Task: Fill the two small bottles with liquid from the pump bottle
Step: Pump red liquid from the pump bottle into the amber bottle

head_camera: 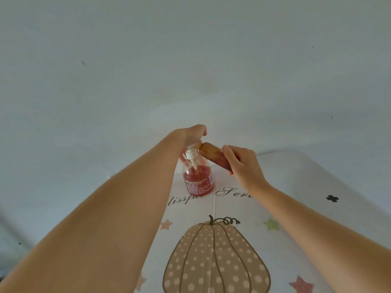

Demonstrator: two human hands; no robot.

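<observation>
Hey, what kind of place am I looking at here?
Probably a home room, though little shows: a pumpkin-print tablecloth, a plain pale wall right behind it, and a pump bottle of red liquid standing on the cloth.

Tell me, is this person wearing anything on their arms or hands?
No. The left hand and right hand wear no gloves, and both forearms are uncovered to the picture's edge: no sleeves, watch or bracelet show.
</observation>
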